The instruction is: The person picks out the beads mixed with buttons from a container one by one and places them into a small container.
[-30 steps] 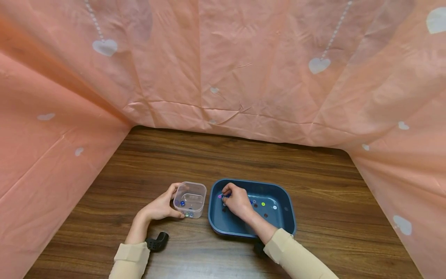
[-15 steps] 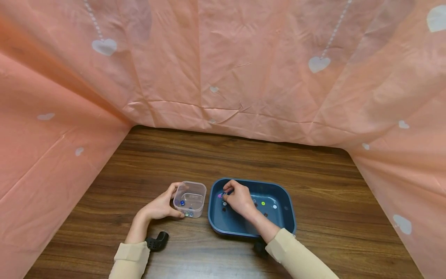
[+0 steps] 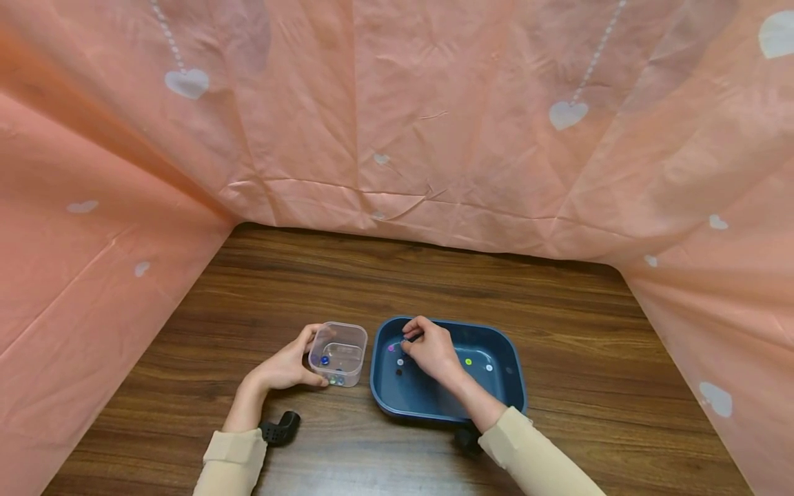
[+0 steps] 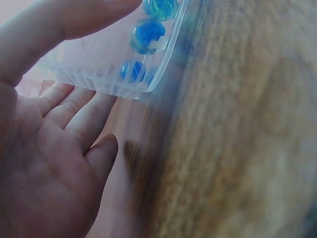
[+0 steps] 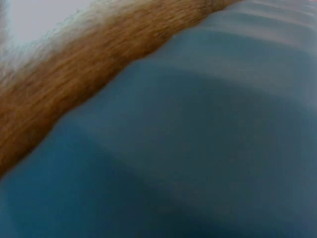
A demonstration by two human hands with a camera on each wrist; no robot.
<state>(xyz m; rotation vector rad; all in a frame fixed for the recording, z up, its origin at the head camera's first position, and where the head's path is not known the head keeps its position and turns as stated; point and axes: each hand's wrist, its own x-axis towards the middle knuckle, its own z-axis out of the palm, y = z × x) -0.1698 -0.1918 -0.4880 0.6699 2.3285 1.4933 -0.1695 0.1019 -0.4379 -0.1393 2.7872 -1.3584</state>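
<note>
My left hand (image 3: 287, 366) grips a clear square plastic tub (image 3: 356, 353) by its side, thumb at the front and fingers behind. Blue and greenish glass marbles (image 4: 148, 35) lie at the tub's bottom in the left wrist view. Over the left part of a dark blue tray (image 3: 409, 403), my right hand (image 3: 433, 355) pinches a small bluish marble (image 3: 406, 338), mostly covered by the fingers. Small button-like discs lie in the tray: a pink one (image 3: 391, 348), a pale one (image 3: 400, 362), a dark one (image 3: 399, 372) and a yellow-green one (image 3: 469, 362).
Tub and tray stand side by side on a wooden table (image 3: 310, 275), a narrow gap between them. Another white disc (image 3: 489, 368) lies toward the tray's right. Pink cloth (image 3: 397, 138) encloses the back and sides. The right wrist view shows mostly blurred tray wall (image 5: 198, 139).
My right hand has shifted slightly right and away from me, its fingertips leaving the cluster by the pink disc; it now covers more discs mid-tray. My left hand and the tub stay put.
</note>
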